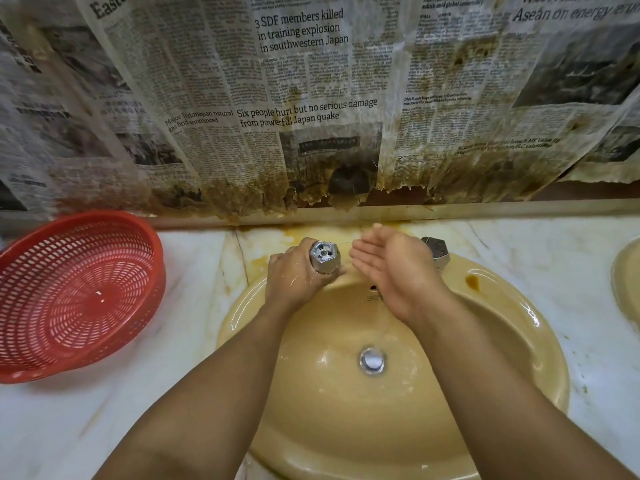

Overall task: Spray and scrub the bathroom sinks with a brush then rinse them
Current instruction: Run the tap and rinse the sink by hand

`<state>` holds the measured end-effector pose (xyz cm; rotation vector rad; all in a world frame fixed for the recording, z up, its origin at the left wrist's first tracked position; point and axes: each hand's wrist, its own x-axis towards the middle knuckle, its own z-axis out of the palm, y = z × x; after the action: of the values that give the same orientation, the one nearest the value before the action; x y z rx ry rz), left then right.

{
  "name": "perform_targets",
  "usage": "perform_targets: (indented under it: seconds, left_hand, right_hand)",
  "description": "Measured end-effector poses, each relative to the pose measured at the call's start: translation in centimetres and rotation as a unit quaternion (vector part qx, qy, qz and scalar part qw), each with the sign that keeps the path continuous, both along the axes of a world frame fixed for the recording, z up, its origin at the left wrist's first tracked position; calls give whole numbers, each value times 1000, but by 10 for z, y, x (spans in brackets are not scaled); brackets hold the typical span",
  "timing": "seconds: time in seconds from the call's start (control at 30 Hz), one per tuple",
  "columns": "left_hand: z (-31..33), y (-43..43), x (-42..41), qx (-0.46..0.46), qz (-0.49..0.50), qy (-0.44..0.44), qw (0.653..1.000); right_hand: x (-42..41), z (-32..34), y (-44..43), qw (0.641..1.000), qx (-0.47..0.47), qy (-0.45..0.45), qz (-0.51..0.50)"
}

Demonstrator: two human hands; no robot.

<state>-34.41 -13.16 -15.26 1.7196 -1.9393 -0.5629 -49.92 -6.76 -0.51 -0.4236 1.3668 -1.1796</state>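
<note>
A yellow oval sink (502,341) is set into a white marble counter, with a chrome drain (372,360) at its bottom. My left hand (298,275) grips the left chrome hexagonal tap handle (323,256). My right hand (391,271) is held open, palm up and cupped, over the back of the basin where the spout is hidden under it. A thin stream of water (382,327) falls from below that hand toward the drain. The right tap handle (437,251) stands just behind my right hand. No brush or spray bottle is in view.
A red plastic colander basket (74,292) sits on the counter at the left. Stained, torn newspaper (311,98) covers the wall behind the sink. The rim of a second sink (627,278) shows at the right edge. Brown stains mark the rim (472,282).
</note>
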Motion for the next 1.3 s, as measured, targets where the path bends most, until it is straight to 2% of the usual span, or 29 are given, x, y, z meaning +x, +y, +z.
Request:
perform_targets:
  seconds: [0.13,0.2,0.3,0.4,0.47,0.53,0.57,0.63,0.73,0.8,0.9,1.0,1.07,1.13,1.23,1.3]
  left_hand:
    - [0,-1,-2,30,18,-8,999]
    - [2,2,-3,41,26,-8,999]
    - [3,6,-2,33,29,-6,999]
    - [3,9,0,37,23,-10,999]
    - [1,14,4,38,10,-58,998]
    - [-3,28,12,38,-19,-155,987]
    - [-7,36,18,38,-34,-193,980]
    - [-11,49,34,40,-48,-197,978]
    - [-8,55,48,65,-48,-125,989]
    - [2,52,42,86,-25,-37,995]
    - [16,39,13,104,-24,142,984]
    - [18,21,-17,98,-5,238,966]
    - [17,14,-28,85,24,293,952]
    - [16,10,-26,97,31,325,940]
    - [24,3,-16,198,11,387,901]
    - [29,-2,-10,239,11,393,888]
  right_hand:
    - [-32,-24,33,982,4,8,-191]
    - [-43,-41,47,973,41,-15,-226]
    - [-46,-63,58,969,101,-113,-193]
    - [-41,-69,60,955,118,-212,-168]
    - [-39,-67,60,942,115,-266,-167]
    - [-40,-65,62,928,115,-311,-172]
    - [-42,-64,63,925,120,-317,-171]
    - [-47,-62,65,932,134,-291,-170]
    - [-55,-49,67,961,141,-172,-164]
    - [-55,-33,64,978,111,-103,-144]
    - [-39,-4,47,992,49,-96,-61]
    - [-13,16,20,994,0,-109,27]
    - [0,22,8,992,-16,-112,49]
    - [2,23,3,994,-24,-103,40]
    - [-6,16,11,995,-40,-89,8]
    - [-14,8,20,996,-35,-57,-61]
